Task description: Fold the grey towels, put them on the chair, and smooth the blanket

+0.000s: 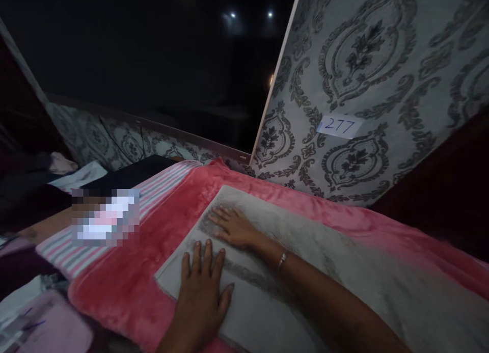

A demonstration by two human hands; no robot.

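Note:
A grey plush cloth [324, 271] lies spread over a red-pink fleece blanket [145, 256]. My left hand [202, 287] rests flat on the cloth's near left part, fingers stretched out and pointing away from me. My right hand [235, 225] lies flat on the cloth a little farther up, fingers spread toward the left; a thin bracelet [281, 261] circles its wrist. Both palms press on the fabric and neither hand holds anything.
A striped pink and grey cloth [168, 185] lies beside the blanket's left edge. A wall with grey damask wallpaper [374, 78] carries a paper label reading 277 [339, 125]. Dark clothes [34, 190] are piled at the left. A pink item [53, 327] sits at the lower left.

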